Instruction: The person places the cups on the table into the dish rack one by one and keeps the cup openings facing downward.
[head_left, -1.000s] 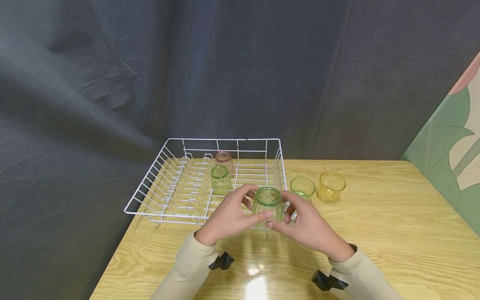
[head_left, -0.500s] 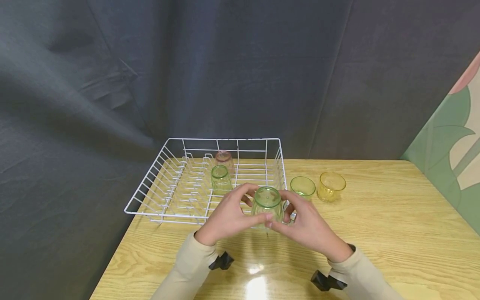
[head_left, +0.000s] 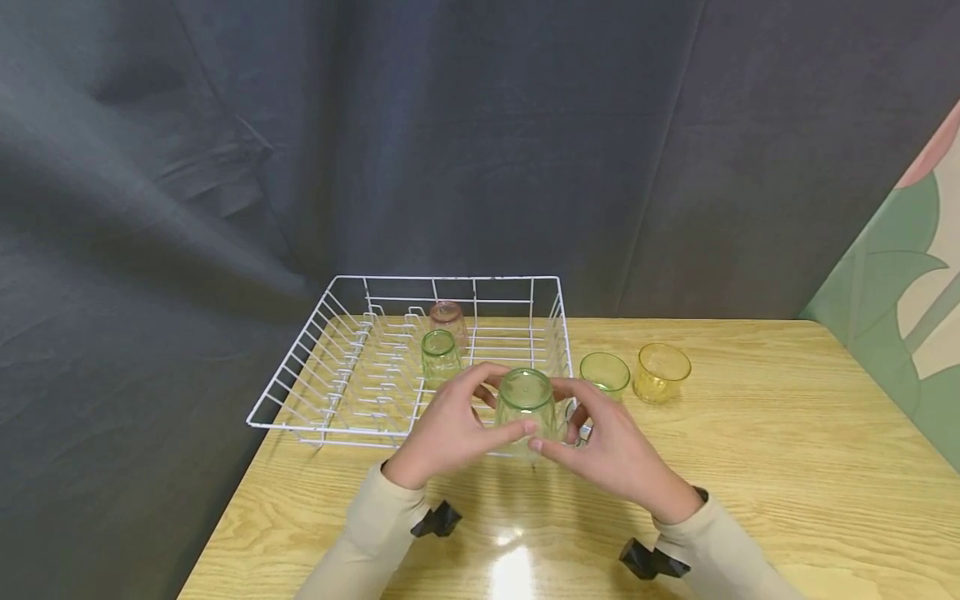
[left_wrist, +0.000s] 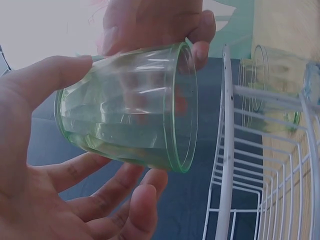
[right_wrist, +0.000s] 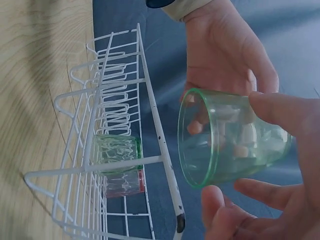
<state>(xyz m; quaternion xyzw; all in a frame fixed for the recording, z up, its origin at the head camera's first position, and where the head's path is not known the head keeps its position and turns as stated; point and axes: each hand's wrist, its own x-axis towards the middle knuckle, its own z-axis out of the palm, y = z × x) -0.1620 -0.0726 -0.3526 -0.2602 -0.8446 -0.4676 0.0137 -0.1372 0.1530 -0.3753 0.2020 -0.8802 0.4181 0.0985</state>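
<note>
A green glass tumbler is held mouth down above the front right part of a white wire dish rack. My left hand grips its left side, the thumb across the front and fingers behind. On the opposite side, my right hand pinches the tumbler between thumb and fingers. The left wrist view shows the tumbler clear of the rack's wire rim. Inside the rack, a smaller green glass and a pink glass stand upside down.
On the wooden table, right of the rack, stand a green glass and a yellow glass, mouths up. A bluish clear glass shows partly at the left wrist view's edge. A dark curtain hangs behind the table.
The tumbler and my left hand have shifted slightly left and up in the head view. My right hand has hardly moved. The other glasses stay in place.
</note>
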